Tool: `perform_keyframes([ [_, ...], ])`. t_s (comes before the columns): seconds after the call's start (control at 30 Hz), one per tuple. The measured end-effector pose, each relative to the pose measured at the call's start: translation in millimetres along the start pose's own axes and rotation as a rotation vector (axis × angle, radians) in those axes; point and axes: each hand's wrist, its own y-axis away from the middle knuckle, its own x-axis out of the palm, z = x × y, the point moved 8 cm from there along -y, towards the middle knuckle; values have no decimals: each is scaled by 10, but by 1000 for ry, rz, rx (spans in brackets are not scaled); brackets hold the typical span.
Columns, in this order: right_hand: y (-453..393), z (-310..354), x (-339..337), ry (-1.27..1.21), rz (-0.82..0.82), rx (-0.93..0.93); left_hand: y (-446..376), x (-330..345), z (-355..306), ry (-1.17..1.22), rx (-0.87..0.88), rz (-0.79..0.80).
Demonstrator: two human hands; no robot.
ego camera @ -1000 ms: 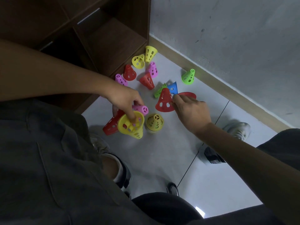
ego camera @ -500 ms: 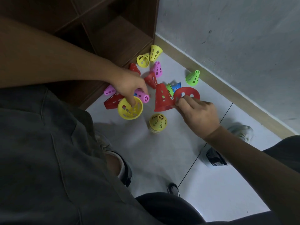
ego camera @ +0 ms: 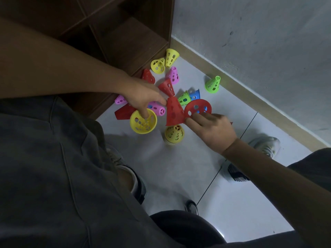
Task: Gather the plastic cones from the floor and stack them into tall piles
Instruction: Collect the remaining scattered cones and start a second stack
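Gripping Cones With Both Hands Above the Scattered Heap

Hidden first: at nine o'clock the person's dark grey garment fills the lower left and covers much of the floor, and the left hand (ego camera: 143,97) masks part of a pink cone (ego camera: 119,100) and a red cone (ego camera: 124,112) lying beside the wooden shelf unit (ego camera: 125,36). That hand hooks one curled finger inside the mouth of the yellow cone (ego camera: 143,120); its thumb points toward the tall red cone (ego camera: 173,111), though contact there cannot be told. A second pink cone (ego camera: 157,108) is half buried beneath the knuckles. At centre, a short yellow stack (ego camera: 174,134) stands upright on the white tile floor (ego camera: 179,167). Toward three o'clock, the right hand (ego camera: 213,133) pinches the tall red cone's lower rim, a second red cone (ego camera: 198,106) with its mouth open to the camera touching its fingertips. At twelve o'clock loose yellow, pink, red, green and blue cones lie tumbled; one green cone (ego camera: 213,85) stands near the skirting.

Since half a second ago, the yellow cone's mouth has turned further toward the camera, and the two red cones sit higher, over the yellow stack.
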Motion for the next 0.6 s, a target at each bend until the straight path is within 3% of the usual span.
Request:
perform_keyframes([
  [0.47, 377, 196, 413, -92, 217, -60, 9, 227, -104, -134, 79, 31],
  [0.6, 475, 163, 557, -185, 323, 29, -45, 263, -68, -167, 34, 105],
])
